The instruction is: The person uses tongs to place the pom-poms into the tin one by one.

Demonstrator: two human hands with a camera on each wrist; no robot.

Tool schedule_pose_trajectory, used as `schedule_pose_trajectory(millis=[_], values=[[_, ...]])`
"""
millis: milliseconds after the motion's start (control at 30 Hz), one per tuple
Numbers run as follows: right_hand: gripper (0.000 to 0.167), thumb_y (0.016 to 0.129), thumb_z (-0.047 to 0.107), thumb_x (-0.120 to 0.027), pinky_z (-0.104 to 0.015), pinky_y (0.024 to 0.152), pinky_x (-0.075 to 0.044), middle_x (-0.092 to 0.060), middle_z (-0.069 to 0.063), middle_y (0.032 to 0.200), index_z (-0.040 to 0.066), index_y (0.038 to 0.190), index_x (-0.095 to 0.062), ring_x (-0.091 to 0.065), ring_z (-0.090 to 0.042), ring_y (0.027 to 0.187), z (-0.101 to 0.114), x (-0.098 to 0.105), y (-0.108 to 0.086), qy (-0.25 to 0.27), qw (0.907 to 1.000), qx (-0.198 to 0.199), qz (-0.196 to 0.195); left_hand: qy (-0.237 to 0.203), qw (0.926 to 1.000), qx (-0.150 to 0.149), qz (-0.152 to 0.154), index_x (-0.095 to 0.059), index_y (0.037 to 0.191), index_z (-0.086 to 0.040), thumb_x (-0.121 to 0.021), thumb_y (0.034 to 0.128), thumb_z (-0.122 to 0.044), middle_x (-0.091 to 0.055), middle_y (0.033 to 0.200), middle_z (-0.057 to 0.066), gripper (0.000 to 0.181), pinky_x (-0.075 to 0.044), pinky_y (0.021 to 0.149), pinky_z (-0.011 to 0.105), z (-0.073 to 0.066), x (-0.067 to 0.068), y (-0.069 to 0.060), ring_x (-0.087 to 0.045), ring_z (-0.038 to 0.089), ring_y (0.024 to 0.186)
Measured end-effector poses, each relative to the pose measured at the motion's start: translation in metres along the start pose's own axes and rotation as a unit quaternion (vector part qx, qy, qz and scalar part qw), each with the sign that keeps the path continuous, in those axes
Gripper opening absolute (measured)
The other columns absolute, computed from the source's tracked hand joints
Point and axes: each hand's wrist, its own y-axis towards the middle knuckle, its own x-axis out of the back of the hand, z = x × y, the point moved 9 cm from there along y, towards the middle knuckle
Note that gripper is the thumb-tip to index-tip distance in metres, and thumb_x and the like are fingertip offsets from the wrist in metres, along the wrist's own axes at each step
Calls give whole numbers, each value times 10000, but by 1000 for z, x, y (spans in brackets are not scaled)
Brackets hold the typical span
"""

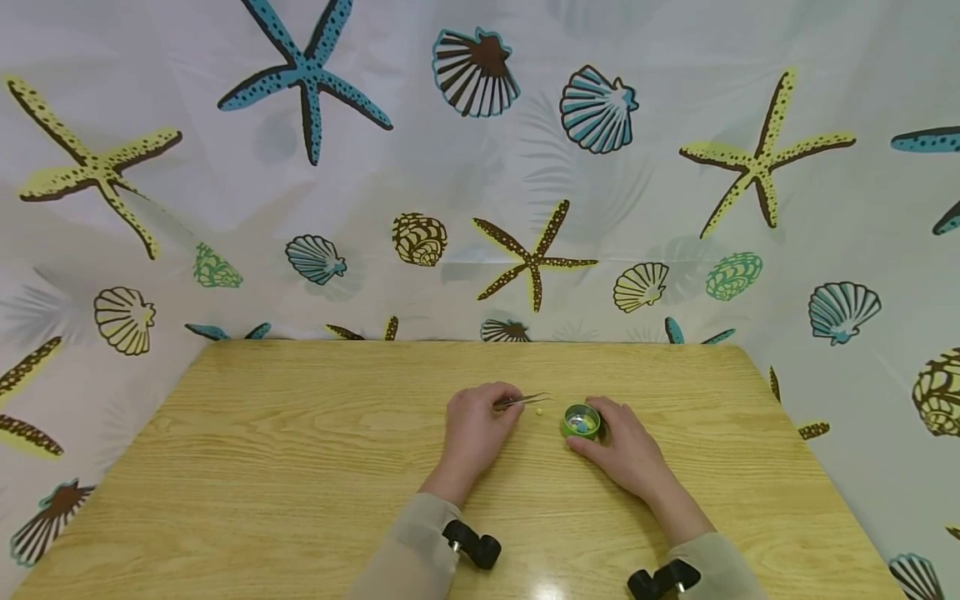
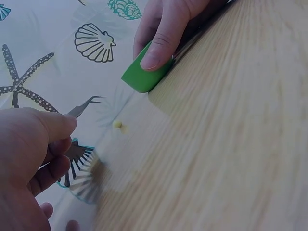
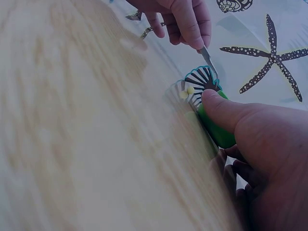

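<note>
My left hand [image 1: 480, 421] pinches a pair of metal tweezers [image 1: 525, 401] between thumb and fingers, their bent tips pointing right. In the left wrist view the tweezers' tips [image 2: 94, 100] stand slightly apart, with nothing between them. A small yellow bead [image 1: 539, 412] lies on the table just below the tips. To its right, my right hand [image 1: 626, 450] holds a small round green tin [image 1: 570, 432] by its sides, thumb at the near side. Inside the tin are a silvery bottom and something light blue and yellowish, too small to make out.
Everything stands on a wood-grain table [image 1: 300, 467]. Behind it and at both sides hangs a white curtain [image 1: 420, 167] printed with starfish and shells. Black camera mounts [image 1: 472, 545] sit on both sleeves.
</note>
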Motion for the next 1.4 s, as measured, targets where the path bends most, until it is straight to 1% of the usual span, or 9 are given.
schedule_pose_trajectory(millis=[100,267,500,667,900,1033,1167,1300,1400], values=[[740,1027,437,-810,-715,1245,-305,-552,-243,1594,26,1583,-547,-388,-513,1560,1,0,0,-9,10000,18,-1,76,10000,-22,-12,-839,1099,-184,-836,1021,-198,-830,1091,-10,79,-442,1142,568,3,2,-1,-770,209,1030],[734,1030,432,-807,-716,1245,-304,-550,-237,1600,27,1584,-546,-366,-525,1569,1,0,1,-30,10000,6,4,15,10000,12,1,-839,1094,-169,-836,1017,-174,-830,1088,6,78,-440,1135,586,8,3,-2,-768,237,1030],[726,1032,403,-811,-698,1272,-263,-555,-229,1599,15,1583,-542,-361,-524,1572,2,1,2,-24,10000,12,16,-49,9994,230,266,-832,1101,-184,-817,1036,-197,-826,1103,8,69,-337,1218,636,15,-2,-3,-762,241,1060],[728,1032,411,-809,-718,1254,-283,-552,-239,1599,17,1583,-543,-348,-540,1573,1,0,1,-37,10000,4,19,-38,9991,180,378,-833,1097,-169,-814,1035,-175,-827,1103,15,65,-291,1236,671,15,-3,-4,-764,248,1071],[735,1030,442,-804,-739,1219,-328,-559,-227,1590,40,1588,-544,-353,-539,1570,-1,-1,1,-48,10000,-22,22,-15,9988,134,465,-830,1099,-167,-809,1037,-163,-825,1103,15,65,-279,1241,678,15,-3,-5,-764,253,1064],[733,1033,441,-802,-733,1230,-315,-561,-220,1593,38,1588,-543,-348,-539,1572,-1,-1,0,-33,10000,-21,25,52,9987,116,487,-829,1091,-175,-814,1033,-167,-825,1094,4,60,-282,1240,674,15,-4,-6,-765,244,1053],[726,1030,430,-809,-714,1244,-308,-569,-226,1584,31,1579,-550,-393,-514,1555,0,0,0,-33,10000,15,2,82,9987,106,492,-830,1082,-179,-818,1031,-169,-825,1081,-3,54,-279,1241,674,15,-4,-6,-766,237,1044],[710,1025,409,-820,-684,1272,-281,-585,-228,1565,23,1563,-563,-454,-478,1524,1,1,1,-41,10000,79,-38,71,9988,107,483,-828,1075,-180,-819,1029,-166,-826,1072,-3,49,-274,1242,677,16,-5,-6,-767,237,1040],[710,1024,399,-823,-659,1297,-241,-582,-230,1569,16,1562,-562,-458,-471,1526,1,1,1,-46,9999,108,-45,75,9988,94,474,-829,1072,-181,-820,1029,-167,-826,1070,-2,46,-277,1240,679,15,-4,-6,-767,238,1040]])
